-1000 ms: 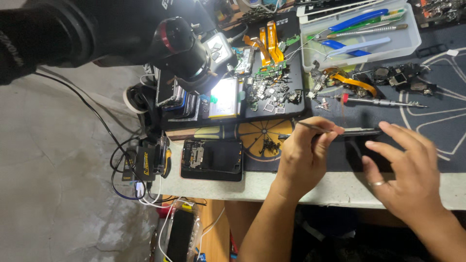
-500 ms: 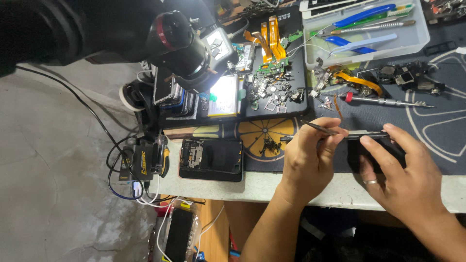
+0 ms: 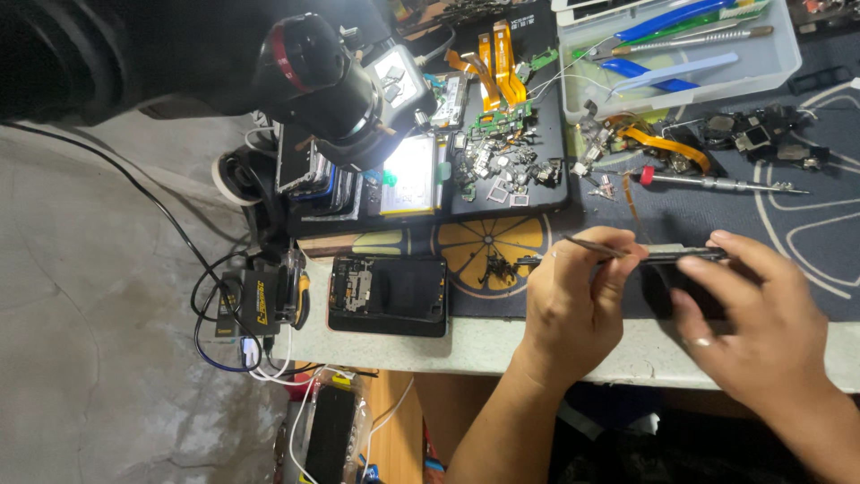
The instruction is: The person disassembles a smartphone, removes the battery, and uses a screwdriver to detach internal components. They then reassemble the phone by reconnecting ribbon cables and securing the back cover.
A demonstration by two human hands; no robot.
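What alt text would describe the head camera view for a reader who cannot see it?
Left hand holds thin tweezers against a dark phone steadied by the right hand. An opened phone lies left on the cluttered repair table.

The mat (image 3: 788,224) was dark navy with pale curved lines, and beside it lay a yellow citrus-slice pattern (image 3: 488,242) on black. Orange ribbon cables (image 3: 497,54) lay on a black tray (image 3: 555,193). Blue tools (image 3: 667,18) sat in a clear bin (image 3: 788,63). The screwdriver (image 3: 717,184) was silver with a red collar.
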